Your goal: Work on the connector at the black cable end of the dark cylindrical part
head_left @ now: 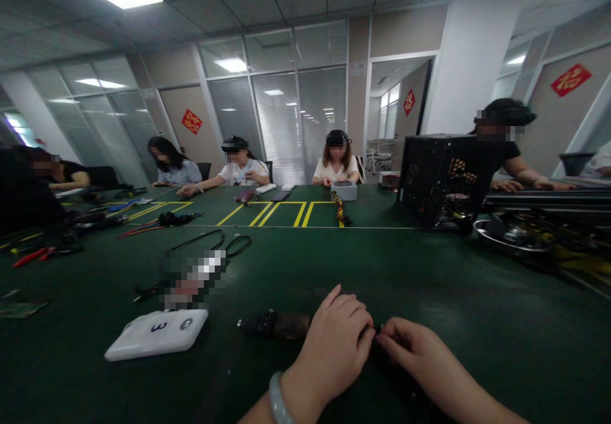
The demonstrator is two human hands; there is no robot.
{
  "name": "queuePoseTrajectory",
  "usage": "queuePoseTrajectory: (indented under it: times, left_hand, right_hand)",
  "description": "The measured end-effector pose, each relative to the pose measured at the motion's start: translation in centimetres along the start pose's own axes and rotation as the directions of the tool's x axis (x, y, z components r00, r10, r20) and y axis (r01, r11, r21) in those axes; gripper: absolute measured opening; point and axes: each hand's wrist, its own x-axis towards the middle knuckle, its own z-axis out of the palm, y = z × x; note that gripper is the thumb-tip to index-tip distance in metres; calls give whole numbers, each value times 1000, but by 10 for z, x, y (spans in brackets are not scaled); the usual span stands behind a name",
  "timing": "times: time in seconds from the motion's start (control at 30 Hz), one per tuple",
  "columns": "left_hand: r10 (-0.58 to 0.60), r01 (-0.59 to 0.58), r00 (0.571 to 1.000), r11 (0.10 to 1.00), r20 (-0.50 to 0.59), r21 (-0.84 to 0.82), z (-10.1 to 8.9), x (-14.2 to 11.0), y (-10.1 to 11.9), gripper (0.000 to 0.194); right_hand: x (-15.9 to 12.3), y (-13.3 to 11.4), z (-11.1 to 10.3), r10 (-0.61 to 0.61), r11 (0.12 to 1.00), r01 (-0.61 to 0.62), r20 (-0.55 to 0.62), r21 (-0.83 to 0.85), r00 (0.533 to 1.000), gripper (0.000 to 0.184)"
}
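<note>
- Resting on the green table [429, 284], the left hand [334, 347] lies curled over a dark cylindrical tool [274, 325], grasping its near end; the tool lies flat on the mat, its far tip pointing left.
- Meeting it from the right, the right hand [420, 360] pinches its fingertips at the same spot, beside the left fingers; what it pinches is too dark and small to tell, and it may be closed on nothing more than a wire or a small part.
- Should the pinch slip, a small part could drop onto the dark mat, where it would be hard to find.
- A bracelet [278, 402] on the left wrist could drag or snag on the mat or on a loose lead, in this judgement.
- Just to the left lies a white device [157, 333] marked 3; a sweep of the left forearm could knock it.
- Farther off, black cables [224, 242] loop on the table beside a blurred object; a tug there could pull things along.
- To the right stands an open black computer case [439, 179], with more hardware near it, well apart from the hands.
- At the far edge, other people [337, 163] sit working; their hands stay clear of this person's.
</note>
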Motion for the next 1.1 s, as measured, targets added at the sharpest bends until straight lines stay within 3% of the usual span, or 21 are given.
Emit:
queuePoseTrajectory:
  times: [0.33, 0.77, 1.1]
  left_hand:
    - [-44, 45, 999, 999, -16, 18, 10, -2, -1, 4]
    - [-72, 72, 997, 997, -4, 0, 2, -2, 4, 5]
    - [-63, 64, 998, 998, -19, 20, 9, -3, 0, 4]
  right_hand:
    - [-2, -8, -3, 13, 1000, -13, 6, -10, 1000, 23]
    - [-1, -2, -1, 8, 1000, -8, 9, 3, 1000, 24]
    - [-1, -3, -1, 15, 1000, -15, -2, -23, 1000, 23]
